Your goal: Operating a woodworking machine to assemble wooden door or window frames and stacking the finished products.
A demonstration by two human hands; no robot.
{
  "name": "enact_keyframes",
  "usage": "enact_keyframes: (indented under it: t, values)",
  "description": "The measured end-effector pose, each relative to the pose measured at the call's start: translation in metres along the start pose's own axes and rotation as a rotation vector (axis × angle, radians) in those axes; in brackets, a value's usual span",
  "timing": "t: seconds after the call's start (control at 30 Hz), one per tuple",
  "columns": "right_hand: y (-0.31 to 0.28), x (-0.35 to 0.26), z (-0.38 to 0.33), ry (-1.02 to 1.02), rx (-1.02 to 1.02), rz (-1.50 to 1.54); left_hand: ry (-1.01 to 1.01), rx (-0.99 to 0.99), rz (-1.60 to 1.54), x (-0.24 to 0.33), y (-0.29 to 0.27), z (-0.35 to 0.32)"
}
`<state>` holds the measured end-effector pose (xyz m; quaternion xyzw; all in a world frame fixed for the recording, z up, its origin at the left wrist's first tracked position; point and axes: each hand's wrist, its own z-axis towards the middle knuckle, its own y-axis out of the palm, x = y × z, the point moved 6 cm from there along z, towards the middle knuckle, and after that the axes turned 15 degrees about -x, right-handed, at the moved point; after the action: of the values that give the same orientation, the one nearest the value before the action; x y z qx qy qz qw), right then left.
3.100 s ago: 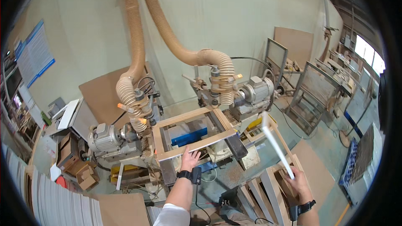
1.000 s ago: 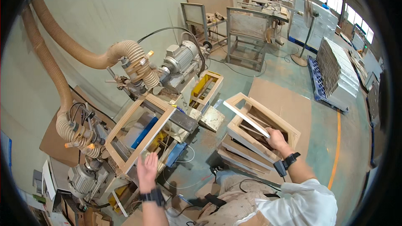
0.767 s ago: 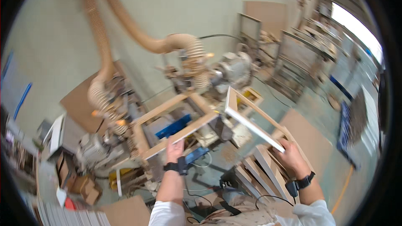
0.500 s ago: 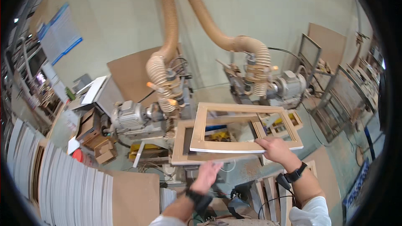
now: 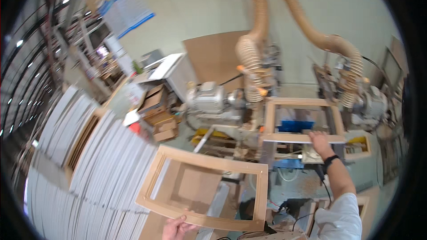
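what's changed: abt half a sec ago the 2 wooden frames overlap btwn the motors w/ the right hand holding the upper one. rn they're well apart, so prob a swap, & each hand has its own frame to deal w/.

hands are apart. left hand point(image 5: 177, 229) is clamped on the near rail of the loose frame point(image 5: 213, 162), thumb on top, frame held up & tilted at lower left, near the big stack of pale-edged panels point(image 5: 111, 164). right hand point(image 5: 319, 142) is on the near rail of the seated frame point(image 5: 287, 138), toward its right end; can't tell if it's gripping or just pressing. that frame sits btwn the left motor point(image 5: 207, 98) & right motor point(image 5: 373, 104), blue piece point(image 5: 296, 126) showing thru the opening.

re labels: only obvious one is the white & blue poster point(image 5: 126, 11) on the wall, print's too small to read imo. no markings i can make out on either frame, & the motors are too blurry to tell.
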<state>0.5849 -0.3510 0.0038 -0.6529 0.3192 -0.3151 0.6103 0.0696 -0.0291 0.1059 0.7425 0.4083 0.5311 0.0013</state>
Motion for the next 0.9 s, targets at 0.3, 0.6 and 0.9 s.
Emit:
enact_keyframes:
  t: [0.3,0.6,0.9]
  values:
    - [-0.013,-0.007,-0.024,0.066,-0.007,-0.081,0.744,0.105,-0.037,0.189,-0.036,-0.032]
    - [-0.007,0.006,-0.179,0.212,0.124,0.230,1.171,0.499,0.419,0.373,-0.218,-0.019]
    - [0.154,0.040,-0.517,1.377,-0.456,0.724,0.977,0.447,0.008,0.342,-0.225,0.090]
